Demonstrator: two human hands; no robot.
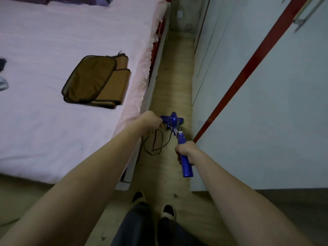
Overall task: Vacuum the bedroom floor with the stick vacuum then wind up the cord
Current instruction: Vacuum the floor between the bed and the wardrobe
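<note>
Right hand [185,150] is gripping the blue stick vacuum [179,139] by its handle, its head sitting on the floor [174,77] between bed [71,41] and wardrobe [266,103]. Left hand [150,121] is pinching the black cord [156,142], loops dangling.

A bed [53,50] with a pale pink sheet bears a folded brown mat [95,80]. Right of the bed runs a narrow wooden floor [174,82]. Beyond the floor stands a pale wardrobe [266,121] with a red strip.

Dim, flat indoor light; soft overall; wide-angle bending at edges.
</note>
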